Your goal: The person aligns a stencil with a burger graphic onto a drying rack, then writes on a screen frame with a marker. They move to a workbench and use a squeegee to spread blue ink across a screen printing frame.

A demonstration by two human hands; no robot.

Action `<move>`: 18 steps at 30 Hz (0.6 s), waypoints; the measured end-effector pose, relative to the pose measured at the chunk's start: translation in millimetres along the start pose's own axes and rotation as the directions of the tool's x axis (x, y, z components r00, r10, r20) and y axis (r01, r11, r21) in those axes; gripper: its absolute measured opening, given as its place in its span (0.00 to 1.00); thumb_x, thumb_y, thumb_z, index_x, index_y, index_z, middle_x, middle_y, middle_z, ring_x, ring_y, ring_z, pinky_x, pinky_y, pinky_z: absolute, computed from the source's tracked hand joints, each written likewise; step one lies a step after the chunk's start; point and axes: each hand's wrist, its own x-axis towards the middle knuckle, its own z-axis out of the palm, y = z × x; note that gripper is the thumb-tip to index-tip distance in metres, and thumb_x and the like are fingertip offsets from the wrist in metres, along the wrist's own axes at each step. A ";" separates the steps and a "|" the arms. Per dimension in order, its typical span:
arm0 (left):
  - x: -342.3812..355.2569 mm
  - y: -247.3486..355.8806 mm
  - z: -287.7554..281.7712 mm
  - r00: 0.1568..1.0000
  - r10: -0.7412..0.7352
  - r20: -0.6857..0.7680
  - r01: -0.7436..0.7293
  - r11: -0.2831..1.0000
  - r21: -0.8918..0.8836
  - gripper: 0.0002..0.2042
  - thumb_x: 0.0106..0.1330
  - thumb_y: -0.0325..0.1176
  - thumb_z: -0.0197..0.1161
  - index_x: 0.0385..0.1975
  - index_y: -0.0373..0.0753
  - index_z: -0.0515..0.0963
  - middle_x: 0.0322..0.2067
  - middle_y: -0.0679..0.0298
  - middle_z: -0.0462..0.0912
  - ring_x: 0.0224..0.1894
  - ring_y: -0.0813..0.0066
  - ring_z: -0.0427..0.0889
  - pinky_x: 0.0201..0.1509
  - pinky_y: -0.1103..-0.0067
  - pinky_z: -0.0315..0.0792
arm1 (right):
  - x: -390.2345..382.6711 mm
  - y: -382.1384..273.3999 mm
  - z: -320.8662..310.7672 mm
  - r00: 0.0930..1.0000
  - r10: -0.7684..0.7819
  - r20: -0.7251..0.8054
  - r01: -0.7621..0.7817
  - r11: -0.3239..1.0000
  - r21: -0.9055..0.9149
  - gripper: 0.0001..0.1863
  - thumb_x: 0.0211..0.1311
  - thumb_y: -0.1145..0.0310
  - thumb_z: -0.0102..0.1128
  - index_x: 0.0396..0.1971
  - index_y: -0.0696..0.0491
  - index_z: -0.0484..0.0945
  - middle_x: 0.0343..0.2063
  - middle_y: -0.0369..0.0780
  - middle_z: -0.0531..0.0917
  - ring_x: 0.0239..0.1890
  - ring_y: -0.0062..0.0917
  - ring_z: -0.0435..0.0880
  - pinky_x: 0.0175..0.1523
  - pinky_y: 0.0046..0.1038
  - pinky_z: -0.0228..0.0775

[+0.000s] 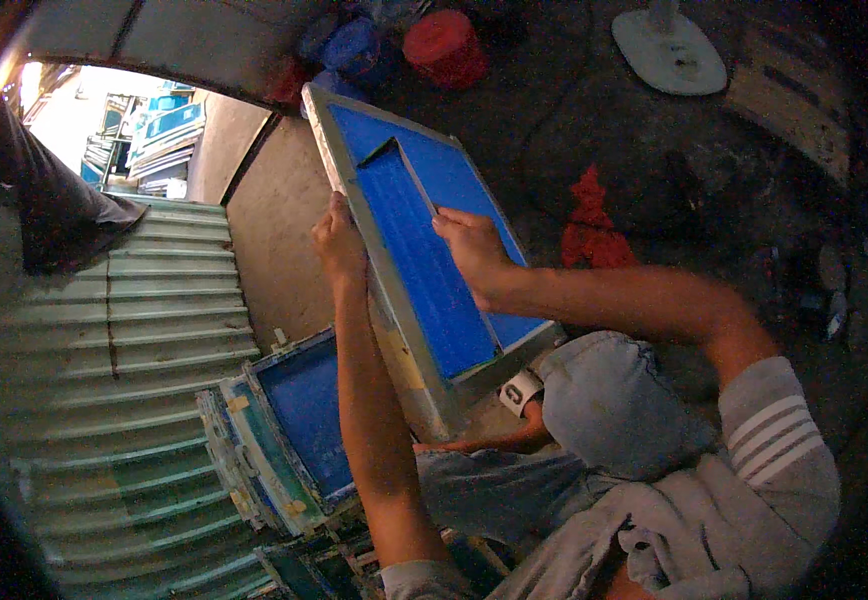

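A large screen-printing frame (326, 145) with a pale rim and blue mesh leans up in front of me, tilted over my lap. My left hand (341, 243) grips its left rim, fingers closed. Across the blue face lies a long, narrow, straight-edged scraper (416, 178), set lengthwise along the frame. My right hand (472, 250) is closed around the scraper's long edge near the middle, its thumb resting on top. The mesh left of the edge looks a deeper, streaked blue. The scraper's underside is hidden.
Several more framed screens (299, 400) are stacked at my lower left. Beyond them runs a ribbed, pale green metal sheet (164, 350). Red cloth (594, 230) lies on the dark floor at right. A red tub (442, 48) and a white stand base (668, 52) are at the back.
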 end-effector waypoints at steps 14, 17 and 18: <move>-25.3 -83.1 -70.4 0.994 -0.021 0.106 0.052 0.953 -0.299 0.16 0.72 0.42 0.58 0.45 0.34 0.79 0.34 0.67 0.79 0.33 0.78 0.77 0.38 0.78 0.71 | 14.1 -114.8 -272.5 0.987 0.043 -0.152 0.001 0.962 0.273 0.19 0.68 0.54 0.52 0.49 0.50 0.78 0.38 0.42 0.84 0.36 0.32 0.83 0.45 0.41 0.79; -39.7 -110.9 -87.2 0.978 -0.094 0.185 0.157 0.918 -0.364 0.17 0.74 0.45 0.55 0.46 0.37 0.78 0.33 0.68 0.79 0.31 0.77 0.78 0.34 0.78 0.74 | 6.6 -102.9 -351.0 0.978 -0.030 -0.205 0.082 0.964 0.253 0.20 0.68 0.55 0.55 0.54 0.51 0.75 0.43 0.42 0.83 0.39 0.34 0.84 0.46 0.42 0.79; -48.1 -113.4 -88.5 0.981 -0.097 0.170 0.159 0.902 -0.401 0.17 0.74 0.46 0.54 0.46 0.37 0.78 0.32 0.68 0.79 0.31 0.77 0.78 0.32 0.78 0.74 | 3.4 -94.5 -374.9 0.975 -0.038 -0.220 0.099 0.957 0.272 0.21 0.67 0.55 0.55 0.54 0.51 0.75 0.43 0.42 0.83 0.38 0.35 0.84 0.44 0.42 0.80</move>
